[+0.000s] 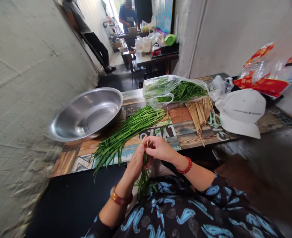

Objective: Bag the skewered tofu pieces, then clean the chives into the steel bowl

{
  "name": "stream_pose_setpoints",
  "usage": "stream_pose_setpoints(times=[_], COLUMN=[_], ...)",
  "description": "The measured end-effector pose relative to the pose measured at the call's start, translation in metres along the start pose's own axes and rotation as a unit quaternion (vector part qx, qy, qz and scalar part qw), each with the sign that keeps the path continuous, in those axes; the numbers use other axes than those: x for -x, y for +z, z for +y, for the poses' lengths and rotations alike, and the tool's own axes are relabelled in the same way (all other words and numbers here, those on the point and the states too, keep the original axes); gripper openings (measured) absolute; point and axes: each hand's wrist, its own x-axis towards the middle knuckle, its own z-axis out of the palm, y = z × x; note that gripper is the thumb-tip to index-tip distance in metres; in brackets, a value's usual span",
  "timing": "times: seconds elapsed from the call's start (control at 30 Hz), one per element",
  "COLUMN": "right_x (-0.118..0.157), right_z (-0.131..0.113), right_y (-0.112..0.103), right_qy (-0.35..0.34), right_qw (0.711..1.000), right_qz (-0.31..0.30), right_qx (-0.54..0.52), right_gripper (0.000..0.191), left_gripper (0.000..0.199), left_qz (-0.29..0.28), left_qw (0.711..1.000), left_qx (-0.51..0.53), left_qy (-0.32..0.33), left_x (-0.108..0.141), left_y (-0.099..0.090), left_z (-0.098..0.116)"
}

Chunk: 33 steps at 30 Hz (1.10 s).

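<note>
steel basin (101, 117) at table's (66, 158) left end, rim wide, likely parked off the work spot. loose greens pile (133, 127) lies lengthwise beside it, probably for easy grabbing. left hand (136, 160) clamped round held bunch (144, 181), over the lap: ends up, leaves hanging, looks like support. right hand (160, 149) pinches the top ends, probably for finer control. bagged greens (187, 91), sticks (196, 114), scissors (217, 119) farther right, near reach.
</note>
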Motion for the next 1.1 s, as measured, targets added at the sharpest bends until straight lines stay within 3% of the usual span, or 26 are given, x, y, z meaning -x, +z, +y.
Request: stream_pose_setpoints(times=[0.13,0.3,0.5,0.63,0.7,0.77,0.87,1.0,1.1], right_x=[-0.007,-0.01,-0.015,-0.02,-0.02,-0.018,-0.01,-0.001,-0.001], right_z=[0.004,0.003,-0.008,-0.011,-0.007,-0.001,0.011,0.021,0.022], right_y=[-0.007,-0.02,-0.031,-0.025,-0.02,-0.014,-0.001,0.019,0.024], right_qy=[0.023,-0.061,-0.224,-0.306,-0.283,-0.219,-0.126,-0.057,0.013], right_qw=[0.998,0.997,0.963,0.937,0.95,0.975,0.989,0.991,0.992], right_qz=[0.027,0.013,0.026,-0.085,-0.076,-0.024,-0.038,-0.094,-0.092], right_qx=[-0.059,0.055,0.145,0.148,0.107,0.027,-0.066,-0.081,-0.082], right_gripper=[0.016,0.022,0.032,0.041,0.043,0.05,0.057,0.031,0.023], left_gripper=[0.05,0.049,0.043,0.051,0.051,0.044,0.036,0.029,0.028], left_qz=[-0.036,-0.094,-0.103,-0.101,-0.081,-0.049,0.013,0.072,0.098], left_qw=[0.995,0.963,0.979,0.981,0.986,0.994,0.998,0.985,0.979], left_qx=[-0.095,-0.252,-0.159,-0.133,-0.1,-0.034,0.061,0.12,0.095], left_qy=[0.007,-0.013,-0.077,-0.099,-0.105,-0.095,-0.017,0.105,0.149], left_x=[-0.004,-0.006,-0.01,-0.008,-0.007,-0.009,-0.017,-0.035,-0.044], left_y=[0.001,-0.005,-0.004,0.002,0.004,0.007,0.01,0.01,0.006], left_z=[0.005,0.011,0.009,0.007,0.009,0.016,0.034,0.055,0.056])
